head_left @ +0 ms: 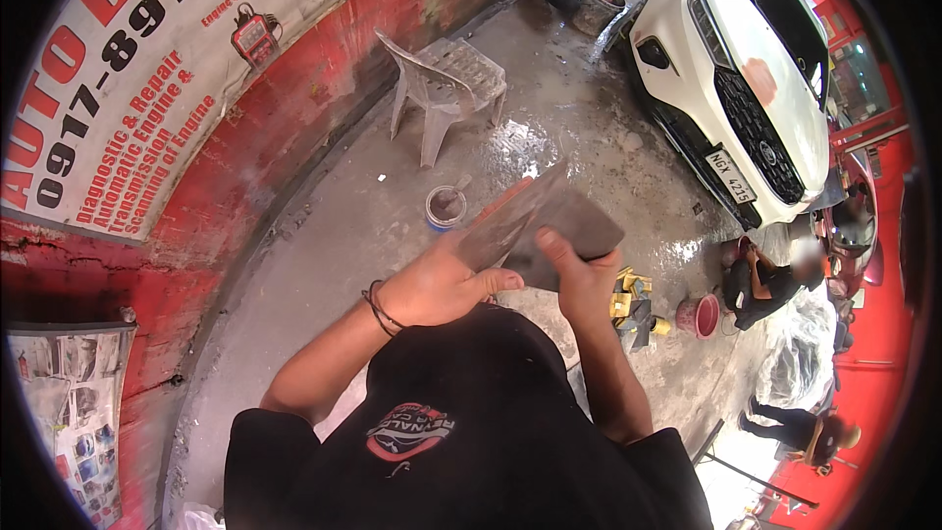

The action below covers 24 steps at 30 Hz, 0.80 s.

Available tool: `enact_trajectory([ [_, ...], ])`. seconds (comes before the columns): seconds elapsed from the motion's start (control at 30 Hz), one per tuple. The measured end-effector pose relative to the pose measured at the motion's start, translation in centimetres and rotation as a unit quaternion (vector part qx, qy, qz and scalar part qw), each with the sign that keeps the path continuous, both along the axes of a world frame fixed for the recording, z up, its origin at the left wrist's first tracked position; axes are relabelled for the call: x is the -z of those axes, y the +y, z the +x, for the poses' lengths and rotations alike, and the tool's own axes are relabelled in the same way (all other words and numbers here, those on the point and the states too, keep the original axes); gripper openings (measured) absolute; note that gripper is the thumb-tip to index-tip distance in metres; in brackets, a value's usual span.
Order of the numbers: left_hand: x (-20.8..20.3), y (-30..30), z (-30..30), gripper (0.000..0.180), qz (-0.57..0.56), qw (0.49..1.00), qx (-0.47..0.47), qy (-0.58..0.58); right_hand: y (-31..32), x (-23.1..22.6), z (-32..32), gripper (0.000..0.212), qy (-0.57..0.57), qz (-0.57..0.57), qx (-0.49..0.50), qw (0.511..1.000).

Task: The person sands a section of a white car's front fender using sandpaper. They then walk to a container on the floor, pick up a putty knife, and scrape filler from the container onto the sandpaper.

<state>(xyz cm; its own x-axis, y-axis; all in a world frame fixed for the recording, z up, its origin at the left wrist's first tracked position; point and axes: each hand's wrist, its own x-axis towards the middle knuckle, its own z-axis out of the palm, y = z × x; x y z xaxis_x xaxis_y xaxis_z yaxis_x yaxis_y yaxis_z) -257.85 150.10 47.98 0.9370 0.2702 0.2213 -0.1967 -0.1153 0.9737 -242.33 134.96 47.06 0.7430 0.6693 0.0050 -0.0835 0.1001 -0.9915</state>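
In front of my chest my left hand [432, 285] holds a grey sheet of what looks like sandpaper [515, 219], its fingers stretched along the back and its thumb pointing right. My right hand [586, 280] pinches a darker grey sheet [587, 221], thumb pressed on its face. The two pieces meet in a V between my hands; whether they are one folded sheet or two, I cannot tell. Just beyond my left hand, a small open tub [446, 206] with grey matter and a spreader stands on the floor.
A dirty plastic chair [446, 83] stands ahead by the red wall [285, 118]. At right are a white car [731, 69], a red bucket [699, 316], yellow and black scraps [633, 304] and a crouching person [770, 285]. Another person works over a bucket [597, 12]. The floor is wet in places.
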Motion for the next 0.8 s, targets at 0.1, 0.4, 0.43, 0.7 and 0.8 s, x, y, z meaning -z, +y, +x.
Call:
enact_trajectory([
  [0.1, 1.7, -0.3, 0.6, 0.108, 0.135, 0.991, 0.007, -0.001, -0.1, 1.3, -0.1, 0.026, -0.009, -0.003, 0.053, 0.999],
  [0.4, 2.3, 0.4, 1.3, 0.105, 0.034, 0.998, 0.042, 0.014, -1.2, 1.0, -1.3, 0.021, 0.004, -0.07, -0.053, 0.996],
  [0.43, 2.4, 0.3, 1.4, 0.103, 0.036, 0.999, 0.028, 0.004, -1.3, 1.2, -0.9, 0.022, -0.007, -0.079, -0.04, 0.996],
  [0.7, 3.0, -2.1, 1.6, 0.083, 0.043, 0.997, -0.061, 0.003, 0.1, 1.6, -0.8, 0.024, 0.007, 0.005, 0.059, 0.998],
  [0.8, 0.6, -1.3, 1.4, 0.082, -0.038, 0.994, -0.009, 0.1, 0.0, -0.6, -0.7, 0.022, -0.044, -0.013, -0.007, 0.999],
])
